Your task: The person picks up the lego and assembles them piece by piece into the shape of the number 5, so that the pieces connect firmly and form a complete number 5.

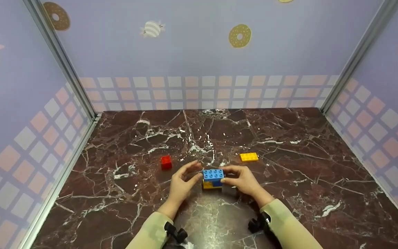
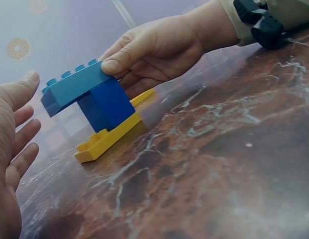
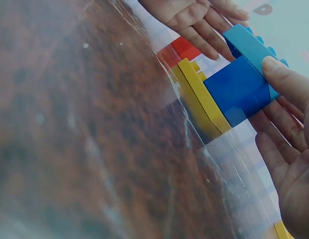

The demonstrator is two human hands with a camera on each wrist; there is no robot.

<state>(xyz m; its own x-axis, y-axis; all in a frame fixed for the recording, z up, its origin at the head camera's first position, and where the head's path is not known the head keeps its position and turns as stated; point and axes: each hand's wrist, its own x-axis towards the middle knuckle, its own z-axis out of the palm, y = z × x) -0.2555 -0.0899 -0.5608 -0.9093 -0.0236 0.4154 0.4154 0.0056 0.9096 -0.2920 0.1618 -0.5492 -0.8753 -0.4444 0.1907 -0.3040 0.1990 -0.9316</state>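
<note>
From the head view we saw both forearms reaching forward over the marble desk [image 1: 288, 138], the hands meeting at a small brick stack [image 1: 213, 178]. Our right hand [image 1: 242, 180] pinched the stack's right end, thumb on the light blue brick [image 1: 213, 174]. Our left hand [image 1: 181, 183] stood just left of the stack, palm turned toward it, fingers loosely spread; its grip was wide and held nothing. A red brick [image 1: 166, 162] lay well to the left of the stack and beyond it, and a loose yellow plate [image 1: 249, 157] lay to the right of the stack and beyond it.

The left wrist view showed what the head view hid: the stack had three layers, a yellow base plate [image 2: 107, 138] flat on the desk, a dark blue brick [image 2: 105, 104] on it, and the light blue brick [image 2: 75, 87] on top, overhanging toward our left hand [image 2: 12, 149]. The right thumb [image 2: 125, 59] pressed the top brick's end, with fingers curled behind the stack.

The right wrist view showed our right hand [image 3: 289, 149] with its thumb on the dark blue brick's [image 3: 239, 89] edge, and the left fingers [image 3: 199, 20] beside the top brick's [image 3: 249, 42] far end; we could not tell whether they touched it.
</note>
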